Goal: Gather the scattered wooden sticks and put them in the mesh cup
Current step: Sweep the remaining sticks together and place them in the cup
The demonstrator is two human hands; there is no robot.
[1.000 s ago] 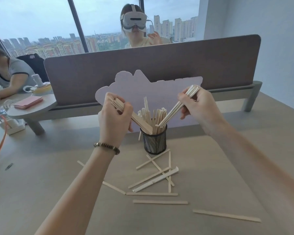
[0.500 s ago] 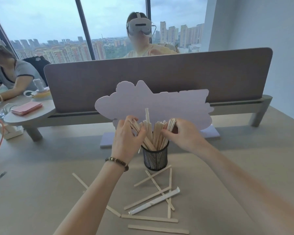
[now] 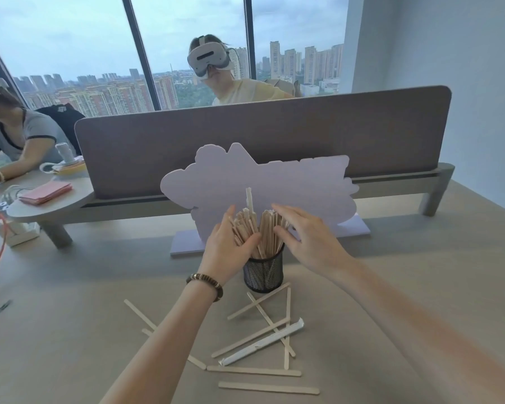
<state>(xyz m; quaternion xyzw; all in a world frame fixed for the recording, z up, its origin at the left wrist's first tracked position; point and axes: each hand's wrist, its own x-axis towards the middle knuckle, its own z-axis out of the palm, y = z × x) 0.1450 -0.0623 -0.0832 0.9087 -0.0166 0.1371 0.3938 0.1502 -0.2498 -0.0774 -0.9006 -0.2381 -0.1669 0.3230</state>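
A moment ago both hands held bunches of sticks up high over the cup. Now the bunches are down in the cup, and both hands have opened up beside it.

Far on the left, a person in a grey top (image 3: 15,132) sits at another table with a pink pad (image 3: 45,192) near them. On our table (image 3: 70,301) there is a long grey divider (image 3: 263,135), and a person with a white headset (image 3: 209,58) sits behind it. A pale purple cut-out board (image 3: 303,182) stands in front of the divider.

The left hand (image 3: 226,246) has a bead bracelet (image 3: 205,282) on its wrist. Its fingers are loose and mostly straight, and they press on the left side of the sticks in the cup (image 3: 255,228). It is not pinching anything.

The black mesh cup (image 3: 263,274) stands in the middle of the table, just in front of the board. It is packed full of sticks, and one stick pokes up higher than the rest.

The right hand (image 3: 309,237) is spread open, with its fingers touching the right side of the sticks in the cup.

In front of the cup, loose sticks (image 3: 254,371) lie scattered and crossed on the table. A white paper-wrapped stick (image 3: 263,344) lies among them. Some sticks lie partly hidden under the left arm.
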